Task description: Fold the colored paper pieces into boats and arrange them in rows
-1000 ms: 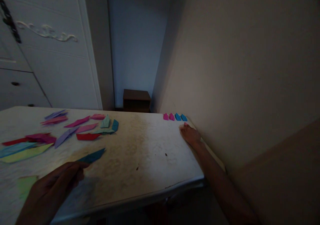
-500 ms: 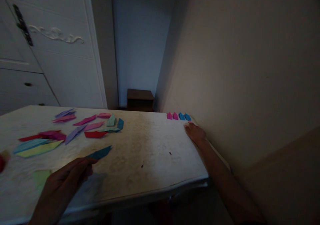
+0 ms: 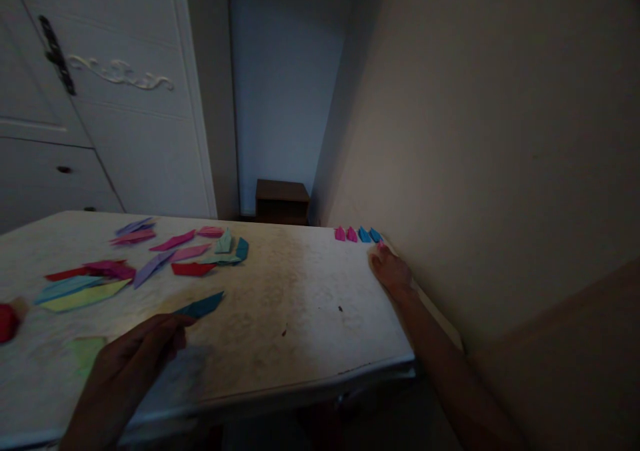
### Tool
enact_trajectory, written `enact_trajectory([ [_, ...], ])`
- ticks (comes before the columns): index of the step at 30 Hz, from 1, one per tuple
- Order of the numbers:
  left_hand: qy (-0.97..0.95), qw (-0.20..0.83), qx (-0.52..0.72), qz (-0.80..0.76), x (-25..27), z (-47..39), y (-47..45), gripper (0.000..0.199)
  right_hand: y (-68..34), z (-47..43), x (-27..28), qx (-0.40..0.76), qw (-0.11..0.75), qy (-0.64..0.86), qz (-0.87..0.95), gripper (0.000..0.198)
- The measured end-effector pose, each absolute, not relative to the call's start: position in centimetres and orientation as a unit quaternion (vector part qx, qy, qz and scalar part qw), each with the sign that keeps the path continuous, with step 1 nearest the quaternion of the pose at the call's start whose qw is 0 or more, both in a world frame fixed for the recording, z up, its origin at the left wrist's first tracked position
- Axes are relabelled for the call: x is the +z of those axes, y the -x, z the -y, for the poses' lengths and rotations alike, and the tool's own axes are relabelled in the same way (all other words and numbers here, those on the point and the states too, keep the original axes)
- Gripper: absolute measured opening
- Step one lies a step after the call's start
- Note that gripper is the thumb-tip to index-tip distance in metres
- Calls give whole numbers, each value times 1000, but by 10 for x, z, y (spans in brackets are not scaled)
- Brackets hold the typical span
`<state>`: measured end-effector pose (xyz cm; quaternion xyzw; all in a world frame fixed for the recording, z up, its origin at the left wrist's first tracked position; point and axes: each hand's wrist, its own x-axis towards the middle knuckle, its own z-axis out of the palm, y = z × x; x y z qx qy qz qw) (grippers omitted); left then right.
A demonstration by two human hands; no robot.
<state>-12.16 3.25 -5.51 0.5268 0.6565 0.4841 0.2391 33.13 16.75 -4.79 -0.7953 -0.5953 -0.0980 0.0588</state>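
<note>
My left hand is closed in a pinch on a dark blue folded paper boat, held above the near part of the table with its pointed end to the right. At the far right edge, my right hand has its fingers closed around a small pink folded paper boat, of which only a tip shows. Just beyond those fingers runs a short row along the table's back edge: two pink paper boats, then two blue paper boats.
Several folded paper boats in mixed colours lie scattered over the left half of the white table. Pale green paper is partly behind my left hand. A red object sits at the left. The wall borders the right side.
The view has shifted slightly to the left, bringing more of the red object into the frame. Both hands keep nearly the same place and grip.
</note>
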Motion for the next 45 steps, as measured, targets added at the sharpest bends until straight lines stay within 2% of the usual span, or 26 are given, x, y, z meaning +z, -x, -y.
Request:
enact_trajectory([
  [6,-497,324,516,-618,-53,-32,119,41,-296,-150,-45,-125,75,758,636,41],
  [11,-511,336,526,-591,-53,-30,116,41,-258,-131,-44,-120,85,684,715,32],
  [21,-529,342,573,-524,-54,-26,120,36,-211,-104,-58,-49,123,533,836,49],
  [26,-515,245,598,-563,-28,-25,166,35,-197,-95,-59,-29,115,515,849,53],
  [34,-516,74,430,-737,6,-52,280,38,-200,-101,-70,-16,130,522,843,48],
  [40,-499,135,319,-795,1,-55,337,34,-208,-106,-79,-7,161,511,845,41],
  [45,-495,186,240,-814,-14,-42,334,42,-209,-111,-83,-9,171,501,848,39],
])
